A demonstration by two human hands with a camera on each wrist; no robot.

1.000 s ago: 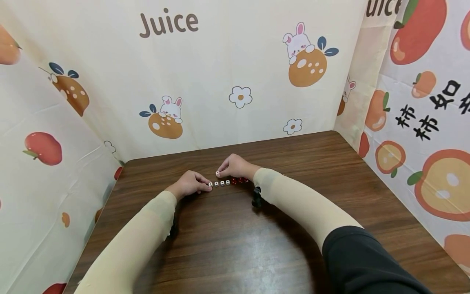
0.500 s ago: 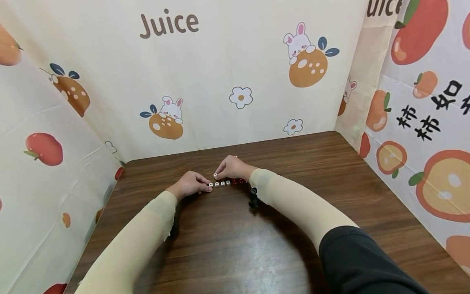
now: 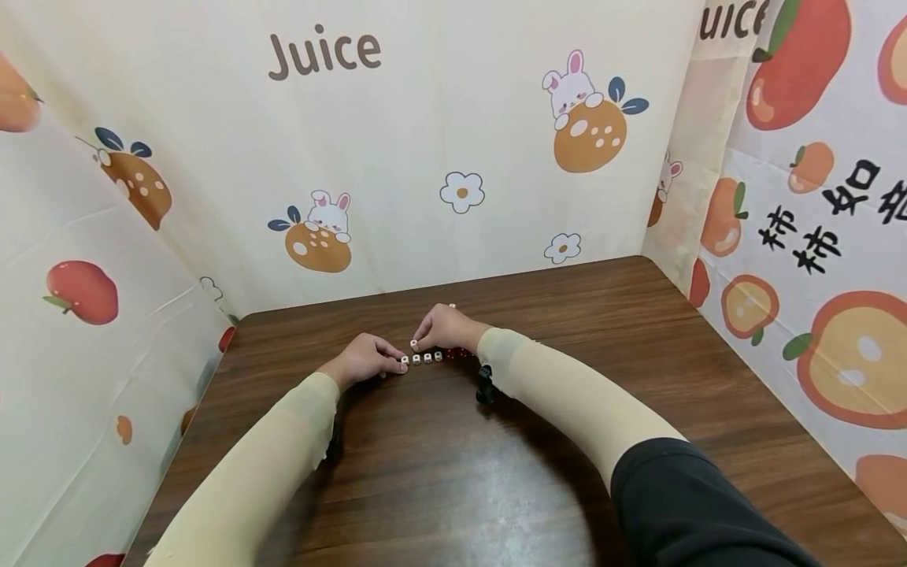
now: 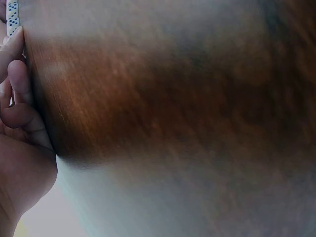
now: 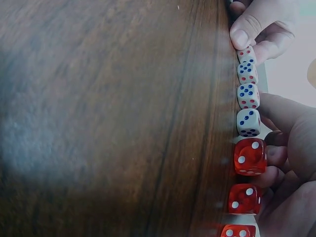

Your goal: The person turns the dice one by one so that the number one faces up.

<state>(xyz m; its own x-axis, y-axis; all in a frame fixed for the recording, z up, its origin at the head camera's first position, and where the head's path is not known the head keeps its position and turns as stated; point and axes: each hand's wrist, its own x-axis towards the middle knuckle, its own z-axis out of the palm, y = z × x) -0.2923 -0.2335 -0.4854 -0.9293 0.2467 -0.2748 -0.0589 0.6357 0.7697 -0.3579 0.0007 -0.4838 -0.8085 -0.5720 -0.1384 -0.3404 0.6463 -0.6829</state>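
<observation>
A row of small dice runs left to right on the table, white dice [image 3: 427, 358] first, then red dice [image 3: 450, 354]. My left hand [image 3: 363, 358] pinches the white die [image 3: 405, 360] at the row's left end between thumb and fingers. Just behind the row, my right hand [image 3: 446, 327] holds another white die [image 3: 414, 345] at its fingertips. The right wrist view shows the white dice [image 5: 248, 96] with blue and red pips and the larger, clear red dice [image 5: 250, 156] with white pips. There, the right hand's die is hidden behind the row.
Behind the right hand, a small white thing [image 3: 452, 305] peeks out on the brown wooden table [image 3: 425, 472]. A fruit-and-rabbit printed cloth [image 3: 397, 157] hangs behind the table and along both sides. The right forearm [image 3: 560, 386] passes over the table right of the row.
My right hand has shifted a little left and nearer the row with its white die. The left hand stays at the row's left end.
</observation>
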